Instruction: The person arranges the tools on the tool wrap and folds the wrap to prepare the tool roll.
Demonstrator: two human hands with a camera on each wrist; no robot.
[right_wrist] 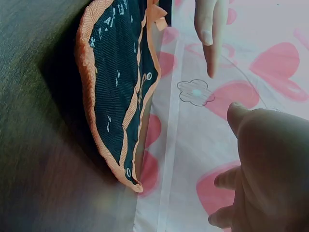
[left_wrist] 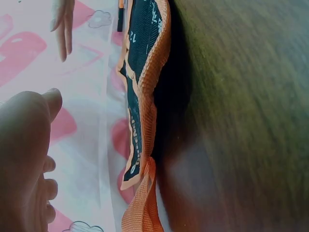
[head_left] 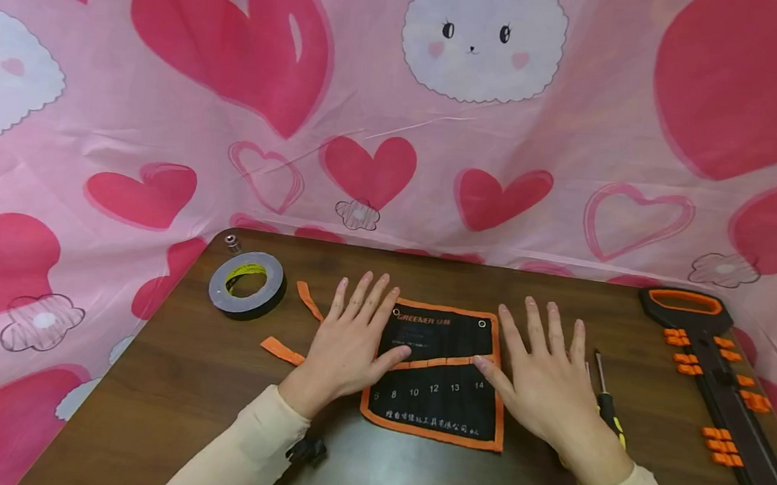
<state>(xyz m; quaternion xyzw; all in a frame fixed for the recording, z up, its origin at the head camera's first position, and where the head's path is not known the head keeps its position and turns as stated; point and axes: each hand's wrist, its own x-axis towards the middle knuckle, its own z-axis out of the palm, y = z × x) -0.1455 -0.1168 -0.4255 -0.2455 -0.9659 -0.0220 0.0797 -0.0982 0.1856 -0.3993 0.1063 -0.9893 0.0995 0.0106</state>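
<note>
We note the tool pouch (head_left: 438, 372) flat at the middle of the table (head_left: 189, 411). Our left hand (head_left: 349, 340) and right hand (head_left: 544, 375) rest on its side edges, fingers straight and slightly spread, thumbs on the fabric. Tape roll (head_left: 247, 283) lies far left.

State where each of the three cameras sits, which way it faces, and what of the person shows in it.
Head: worn high, facing forward and down at the wooden table; both hands, left hand and right hand, lie flat beside the black-and-orange tool pouch, sleeves showing.
Left wrist: low at the table, looking across at the pouch's edge; left hand in the foreground.
Right wrist: low from the other side; right hand in the foreground.
Shared: both wrist views show the pouch and the opposite hand's fingertips.
</note>
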